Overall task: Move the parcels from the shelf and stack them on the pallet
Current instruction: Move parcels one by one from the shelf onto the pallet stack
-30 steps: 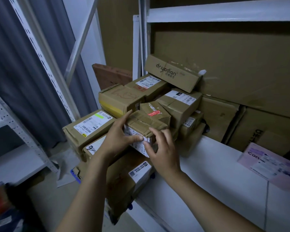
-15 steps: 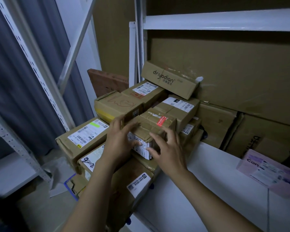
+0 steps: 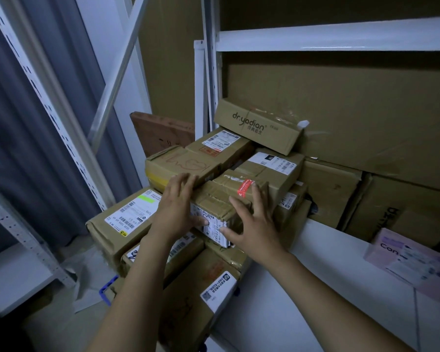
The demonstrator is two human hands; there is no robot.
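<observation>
Here, both hands clasp one small taped parcel [image 3: 220, 207] on the stack. Left hand [image 3: 174, 212] cups its left side — right hand [image 3: 254, 224] lies across the top, fingers [image 3: 239, 208] spread over the tape.

The single camera sits on my head, facing forward and down, close above the stacked brown cardboard parcels [image 3: 241, 199].

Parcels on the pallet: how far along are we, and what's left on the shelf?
Done: a heap of cardboard parcels is already stacked left of the shelf. In hand: both hands, left hand and right hand, press a small taped parcel into that heap; not released yet. Left: a pink parcel lies on the shelf, beside large brown cartons at the back.
</observation>
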